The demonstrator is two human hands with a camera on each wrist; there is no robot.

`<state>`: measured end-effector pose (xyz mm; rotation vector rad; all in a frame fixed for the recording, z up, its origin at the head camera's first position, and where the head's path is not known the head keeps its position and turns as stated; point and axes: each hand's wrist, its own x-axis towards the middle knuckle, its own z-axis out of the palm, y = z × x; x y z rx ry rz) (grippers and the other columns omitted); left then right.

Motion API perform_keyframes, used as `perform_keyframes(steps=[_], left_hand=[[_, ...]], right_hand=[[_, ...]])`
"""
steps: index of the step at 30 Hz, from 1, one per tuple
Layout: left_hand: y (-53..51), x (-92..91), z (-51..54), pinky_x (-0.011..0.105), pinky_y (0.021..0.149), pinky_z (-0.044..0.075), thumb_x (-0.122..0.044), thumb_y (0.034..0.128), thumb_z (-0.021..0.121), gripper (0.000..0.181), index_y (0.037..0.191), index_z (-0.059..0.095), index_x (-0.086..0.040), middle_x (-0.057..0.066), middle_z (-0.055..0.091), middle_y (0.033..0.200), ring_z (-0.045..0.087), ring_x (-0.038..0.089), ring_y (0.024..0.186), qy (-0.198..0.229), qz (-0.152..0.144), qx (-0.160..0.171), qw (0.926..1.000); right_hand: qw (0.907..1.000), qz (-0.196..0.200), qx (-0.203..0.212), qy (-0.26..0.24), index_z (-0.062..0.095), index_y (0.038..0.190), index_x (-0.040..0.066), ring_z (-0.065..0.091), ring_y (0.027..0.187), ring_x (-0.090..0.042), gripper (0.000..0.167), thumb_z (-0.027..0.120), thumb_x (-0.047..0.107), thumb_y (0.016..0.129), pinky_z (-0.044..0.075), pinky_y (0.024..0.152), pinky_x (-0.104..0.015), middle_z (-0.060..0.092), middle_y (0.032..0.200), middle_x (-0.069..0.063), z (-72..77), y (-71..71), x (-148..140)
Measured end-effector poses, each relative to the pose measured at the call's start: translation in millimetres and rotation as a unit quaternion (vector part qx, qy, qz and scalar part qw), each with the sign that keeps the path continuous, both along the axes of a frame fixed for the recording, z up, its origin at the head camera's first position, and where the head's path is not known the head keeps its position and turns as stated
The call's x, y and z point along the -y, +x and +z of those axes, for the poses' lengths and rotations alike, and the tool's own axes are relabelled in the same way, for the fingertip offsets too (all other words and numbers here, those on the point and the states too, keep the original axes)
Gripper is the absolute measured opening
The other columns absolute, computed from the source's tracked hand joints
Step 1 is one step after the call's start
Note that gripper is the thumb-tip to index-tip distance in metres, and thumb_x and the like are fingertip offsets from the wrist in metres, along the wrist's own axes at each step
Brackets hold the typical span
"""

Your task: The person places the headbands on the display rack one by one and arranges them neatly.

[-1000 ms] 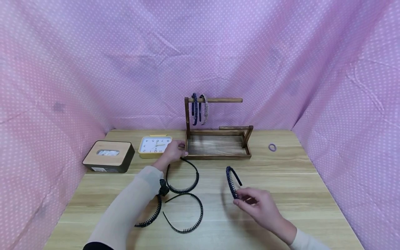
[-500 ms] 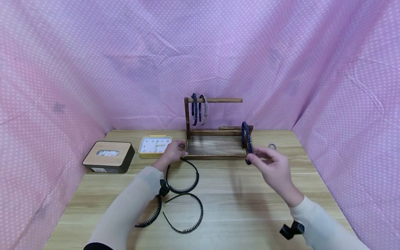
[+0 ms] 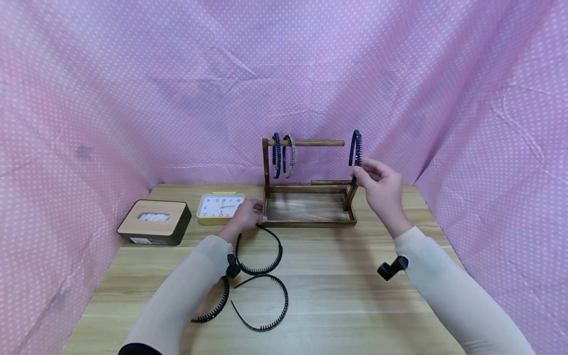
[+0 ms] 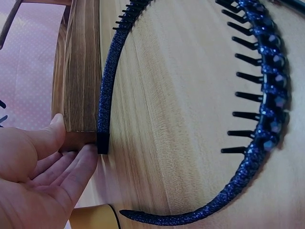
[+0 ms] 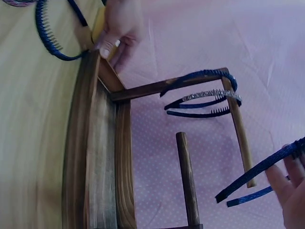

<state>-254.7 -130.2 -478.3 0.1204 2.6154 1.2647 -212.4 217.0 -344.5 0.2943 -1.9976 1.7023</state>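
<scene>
The right hand [image 3: 384, 192] pinches a dark headband [image 3: 358, 147] rising above the fingers [image 3: 373, 165]

The clock [image 3: 218, 206] shows inverted numerals 2 to 8; the tissue-box label [image 3: 140, 240] is illegible.

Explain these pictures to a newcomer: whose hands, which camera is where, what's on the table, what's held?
There is no robot here; a person works bare-handed. The wide view comes from a camera on the head; the two close views come from wrist cameras, one per arm.

On the table stands a wooden rack with hanging headbands. Three dark headbands lie before it; a yellow clock and tissue box are nearby.

The left hand grips the rack's end. The right hand pinches a dark blue headband.
</scene>
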Motion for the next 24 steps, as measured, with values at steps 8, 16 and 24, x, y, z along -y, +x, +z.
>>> perform_keyframes(steps=[8,16,24], left_hand=[[-1.0,-0.3,-0.6,0.045,0.102,0.054,-0.007,0.0941,0.073,0.054,0.144,0.054,0.001,0.02,0.06,0.14,0.058,0.037,0.127,-0.001,0.0,0.003,1.0],[-2.5,0.2,0.0,0.045,0.103,0.054,-0.008,0.094,0.073,0.054,0.144,0.054,0.001,0.019,0.06,0.14,0.058,0.036,0.127,-0.003,0.001,0.005,1.0],[-0.8,0.1,2.1,0.048,0.107,0.05,-0.008,0.0939,0.073,0.054,0.144,0.054,0.001,0.019,0.06,0.14,0.056,0.037,0.129,-0.008,0.0,0.006,0.9999]], right_hand=[[0.999,-0.004,0.044,0.008,0.072,0.117,-0.006,0.072,0.079,-0.006,0.029,0.075,0.011,0.095,0.061,0.07,-0.02,0.076,0.091,0.0,-3.5,-29.5,17.9],[0.9987,0.011,0.037,0.033,0.073,0.114,-0.006,0.069,0.079,0.0,0.026,0.074,0.011,0.095,0.057,0.07,-0.013,0.074,0.105,-0.029,-9.1,-48.3,50.1],[0.9954,0.024,0.044,0.082,0.074,0.113,0.0,0.072,0.085,-0.011,0.024,0.074,0.016,0.095,0.058,0.072,-0.017,0.077,0.104,-0.017,-17.4,-56.2,81.4]])
